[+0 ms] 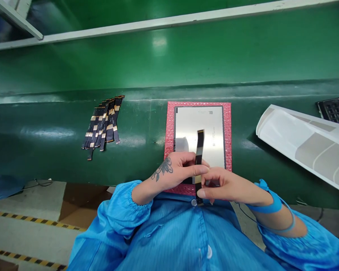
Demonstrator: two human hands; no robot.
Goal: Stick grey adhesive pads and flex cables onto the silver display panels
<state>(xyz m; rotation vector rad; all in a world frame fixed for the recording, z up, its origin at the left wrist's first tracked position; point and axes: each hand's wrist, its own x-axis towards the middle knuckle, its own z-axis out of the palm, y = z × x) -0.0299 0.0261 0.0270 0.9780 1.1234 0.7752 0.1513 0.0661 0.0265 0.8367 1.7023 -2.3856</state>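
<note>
A black flex cable [199, 146] with tan patches is held upright between my two hands, over the near part of a silver display panel [190, 122]. My left hand [180, 169] pinches the cable around its middle, thumb across the front. Lower down, my right hand [223, 186] grips the same cable near its bottom end, which hangs by my smock. Beneath the panel lies a pink bubble-wrap sheet [227, 131]. The panel's near edge is partly hidden by my hands.
A fanned pile of several similar flex cables [103, 122] lies on the green table [138, 158] to the left. On the right are a curled white sheet [305, 146] and a black tray-like object [336, 110]. A blue wrist strap [267, 205] with a cord circles my right wrist.
</note>
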